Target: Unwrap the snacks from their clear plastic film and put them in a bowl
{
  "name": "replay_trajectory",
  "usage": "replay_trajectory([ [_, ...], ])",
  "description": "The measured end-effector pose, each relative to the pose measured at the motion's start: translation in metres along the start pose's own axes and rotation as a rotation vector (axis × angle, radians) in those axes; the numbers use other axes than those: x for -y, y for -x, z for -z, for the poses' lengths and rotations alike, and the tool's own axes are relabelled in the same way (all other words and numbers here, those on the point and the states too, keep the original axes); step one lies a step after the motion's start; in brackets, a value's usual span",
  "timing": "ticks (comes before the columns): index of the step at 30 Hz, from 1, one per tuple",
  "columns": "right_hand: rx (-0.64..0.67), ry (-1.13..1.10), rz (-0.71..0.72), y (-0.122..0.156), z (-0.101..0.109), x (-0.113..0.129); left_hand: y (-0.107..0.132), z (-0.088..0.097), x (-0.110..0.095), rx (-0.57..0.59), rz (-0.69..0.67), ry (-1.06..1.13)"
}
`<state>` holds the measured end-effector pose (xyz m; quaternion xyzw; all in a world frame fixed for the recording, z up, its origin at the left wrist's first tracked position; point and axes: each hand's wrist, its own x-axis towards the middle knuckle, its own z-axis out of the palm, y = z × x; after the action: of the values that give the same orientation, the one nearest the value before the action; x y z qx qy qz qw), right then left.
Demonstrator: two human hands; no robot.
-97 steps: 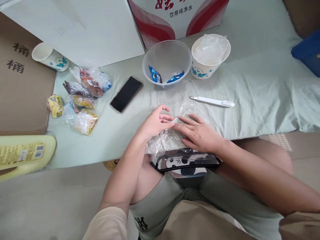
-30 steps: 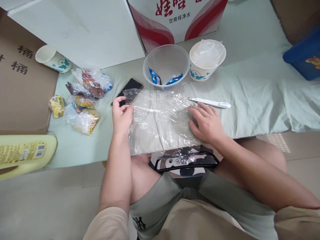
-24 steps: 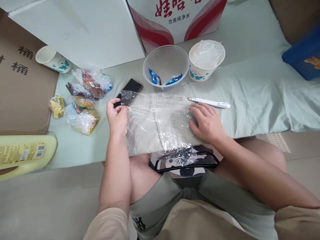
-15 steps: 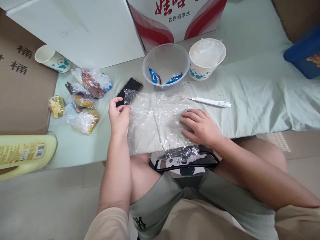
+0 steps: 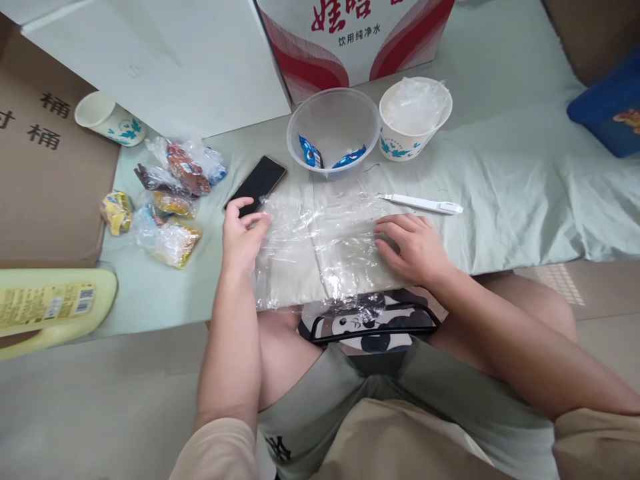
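A clear sheet of plastic film (image 5: 300, 247) lies spread and wrinkled over the cloth-covered surface, its front edge hanging over my lap. My left hand (image 5: 243, 233) is at the film's left edge, thumb and forefinger apart, the thumb by the film. On the film's right side rests my right hand (image 5: 415, 247), fingers loosely stretched out and palm down. Just beyond the right hand lies a white utility knife (image 5: 423, 203). A black phone (image 5: 260, 180) is beyond my left hand.
Behind the film stand a clear plastic bowl (image 5: 333, 127) with two blue packets and a paper cup (image 5: 407, 137) stuffed with clear plastic. Several wrapped snacks (image 5: 175, 240), another paper cup (image 5: 113, 120) and a yellow jug (image 5: 55, 307) are at left. Boxes (image 5: 165, 60) line the back.
The film's upper left corner has dropped off the phone, and my left thumb and forefinger have spread apart. My right hand has shifted slightly right.
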<state>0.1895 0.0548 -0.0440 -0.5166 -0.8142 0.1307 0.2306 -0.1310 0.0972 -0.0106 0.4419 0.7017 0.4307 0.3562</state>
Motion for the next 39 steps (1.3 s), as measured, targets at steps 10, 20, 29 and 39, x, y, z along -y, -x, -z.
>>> replay_trajectory([
  [10,-0.041,-0.024,0.258,0.000,-0.002,-0.002,-0.003,0.005,0.014,-0.023,-0.064,0.058],
  [20,-0.017,0.018,0.125,-0.001,-0.005,-0.004,-0.003,0.020,0.021,0.063,-0.294,-0.056],
  [29,-0.027,-0.006,-0.004,-0.003,0.001,-0.003,0.004,0.023,0.021,0.350,-0.351,-0.398],
  [39,-0.064,0.096,-0.019,-0.002,-0.004,-0.007,0.005,0.020,0.015,0.300,-0.372,-0.431],
])
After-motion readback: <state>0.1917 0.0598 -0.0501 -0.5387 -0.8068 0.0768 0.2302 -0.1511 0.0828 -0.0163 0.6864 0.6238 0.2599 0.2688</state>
